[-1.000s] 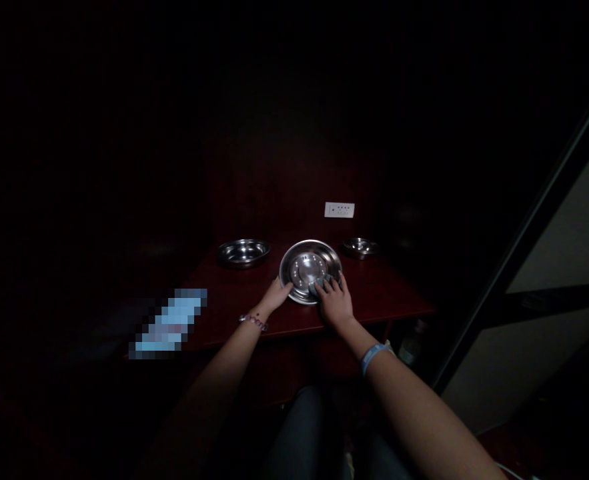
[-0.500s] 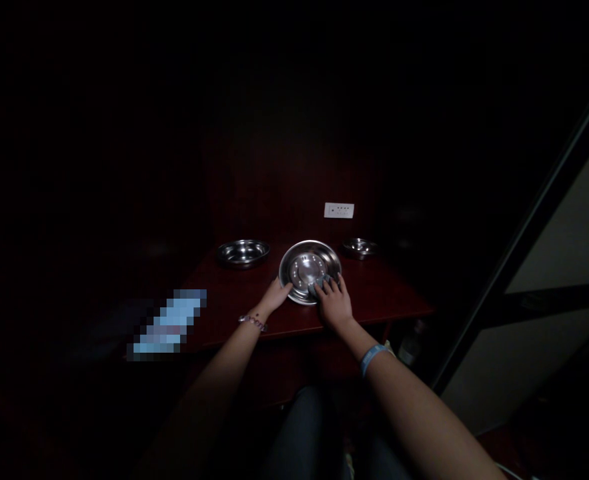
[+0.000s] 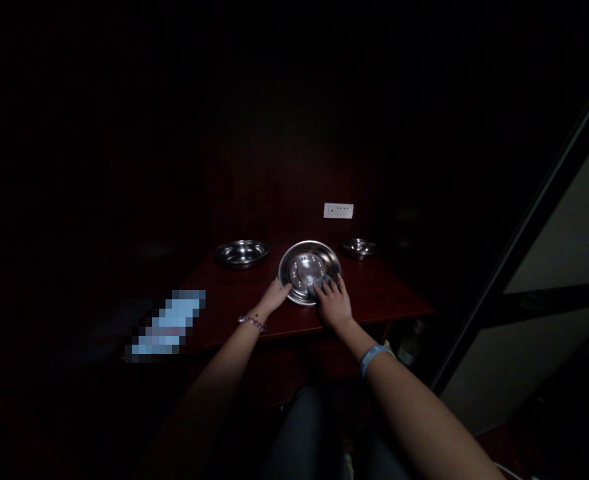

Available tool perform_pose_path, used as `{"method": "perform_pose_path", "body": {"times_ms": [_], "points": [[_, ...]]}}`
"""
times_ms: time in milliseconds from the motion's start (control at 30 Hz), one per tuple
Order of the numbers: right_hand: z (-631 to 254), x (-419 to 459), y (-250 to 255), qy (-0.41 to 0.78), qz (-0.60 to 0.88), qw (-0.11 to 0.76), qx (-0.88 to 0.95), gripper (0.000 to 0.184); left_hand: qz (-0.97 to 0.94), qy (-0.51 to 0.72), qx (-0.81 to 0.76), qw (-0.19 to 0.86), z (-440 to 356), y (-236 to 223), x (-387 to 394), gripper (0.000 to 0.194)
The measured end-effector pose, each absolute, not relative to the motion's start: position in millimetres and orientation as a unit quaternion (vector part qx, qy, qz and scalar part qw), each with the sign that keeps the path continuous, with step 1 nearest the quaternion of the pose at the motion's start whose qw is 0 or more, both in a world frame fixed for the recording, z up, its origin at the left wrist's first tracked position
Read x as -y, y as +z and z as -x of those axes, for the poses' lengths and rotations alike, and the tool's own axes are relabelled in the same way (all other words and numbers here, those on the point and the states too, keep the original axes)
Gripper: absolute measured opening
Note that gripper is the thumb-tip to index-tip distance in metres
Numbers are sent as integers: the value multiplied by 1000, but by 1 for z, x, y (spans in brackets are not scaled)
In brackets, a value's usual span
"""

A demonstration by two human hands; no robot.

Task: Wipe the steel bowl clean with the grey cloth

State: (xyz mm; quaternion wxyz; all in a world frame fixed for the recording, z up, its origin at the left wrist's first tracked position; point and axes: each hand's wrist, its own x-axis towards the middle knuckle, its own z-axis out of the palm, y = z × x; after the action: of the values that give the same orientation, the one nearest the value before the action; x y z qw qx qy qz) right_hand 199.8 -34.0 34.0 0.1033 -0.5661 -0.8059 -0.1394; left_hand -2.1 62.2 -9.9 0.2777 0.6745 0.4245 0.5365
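While the left hand (image 3: 275, 295) grips the rim of the round, shiny silver metal bowl (image 3: 308, 270), tilted up over the dark red wooden table (image 3: 374, 293), the right hand (image 3: 335, 301) presses a crumpled grey cloth (image 3: 316, 287) against its inside! Behind, either side, sit two shallow silver metal dishes (image 3: 243, 253).

Dim room; a dark red desk (image 3: 374, 290) meets a matching back wall (image 3: 284, 180) with a white socket plate (image 3: 338, 211). Pale, dark-framed panels (image 3: 564, 233) slant at right.
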Motion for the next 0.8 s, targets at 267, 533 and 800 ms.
{"method": "perform_pose_path", "body": {"times_ms": [267,533,800], "points": [[-200,31,29,-139,569,103,804,53,-680,530,-427,273,2,-9,-61,48],[-201,29,26,-148,564,102,806,54,-675,527,-432,282,3,-8,-61,47],[-200,29,27,-148,566,97,806,54,-675,529,-429,285,3,-9,-61,48]]}}
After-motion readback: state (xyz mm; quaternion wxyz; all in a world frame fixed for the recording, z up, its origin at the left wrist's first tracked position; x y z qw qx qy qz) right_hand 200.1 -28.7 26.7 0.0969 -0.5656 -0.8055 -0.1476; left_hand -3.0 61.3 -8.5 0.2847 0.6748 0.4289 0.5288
